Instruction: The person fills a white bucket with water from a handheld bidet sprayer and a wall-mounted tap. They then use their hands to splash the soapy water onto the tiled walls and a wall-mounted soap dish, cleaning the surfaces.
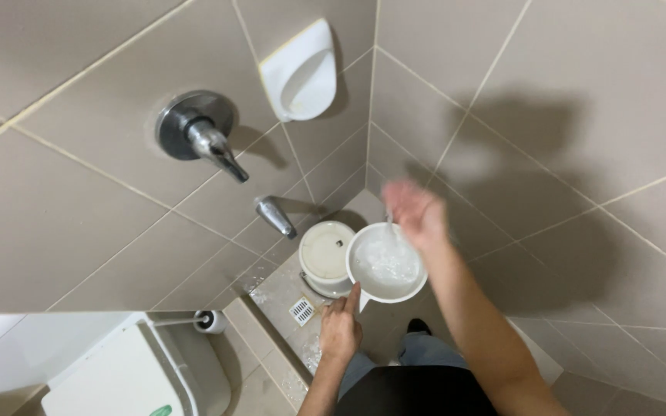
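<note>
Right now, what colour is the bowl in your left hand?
White, with water inside; the bowl shows clearly in the head view.

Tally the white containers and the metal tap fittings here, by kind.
White basin held by left hand, water inside, right hand above it: 1
White bucket on floor: 1
White wall soap dish: 1
Metal tap handle: 1
Metal spout: 1
Total: 5

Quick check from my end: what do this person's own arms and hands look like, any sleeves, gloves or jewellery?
Both arms are bare from the elbow down, with no sleeve in view. The left hand wears no glove, and no ring or watch shows. The right hand is motion-blurred, so small items there cannot be ruled out, though its wrist looks bare. Below the arms, a dark top and blue jeans show.
</note>
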